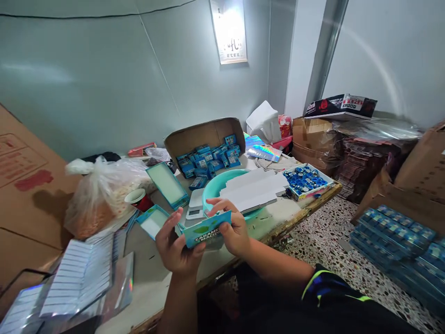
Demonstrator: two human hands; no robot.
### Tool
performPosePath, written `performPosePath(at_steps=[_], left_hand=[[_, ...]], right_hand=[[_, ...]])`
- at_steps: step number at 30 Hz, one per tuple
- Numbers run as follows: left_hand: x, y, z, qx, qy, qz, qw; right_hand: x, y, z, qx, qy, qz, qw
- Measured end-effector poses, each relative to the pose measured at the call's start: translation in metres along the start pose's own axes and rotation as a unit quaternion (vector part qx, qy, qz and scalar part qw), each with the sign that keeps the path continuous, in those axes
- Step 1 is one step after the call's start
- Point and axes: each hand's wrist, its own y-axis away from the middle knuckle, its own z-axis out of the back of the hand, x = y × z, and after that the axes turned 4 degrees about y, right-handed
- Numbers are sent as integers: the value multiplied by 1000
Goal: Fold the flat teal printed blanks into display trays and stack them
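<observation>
Keeping light, even pressure at both ends is probably the trick with that blue printed carton [208, 227], since from the head view the thin card looks easy to bow or crease. Left hand [179, 257] has it by the left end with fingers fairly spread and the thumb at the bottom edge, while the right hand [239, 239] pinches the right end, thumb on the printed face, all just above the worktable's [215, 265] near edge; can't tell exactly where the hidden fingertips touch.
</observation>
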Motion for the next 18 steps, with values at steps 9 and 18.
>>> performPosePath(at_steps=[9,18], left_hand=[[-61,17,26,-14,7,271,963],[-75,-6,54,177,-132,187,957]], right_hand=[[30,21,1,138,63,-28,988],[40,-9,17,382,276,243,848]])
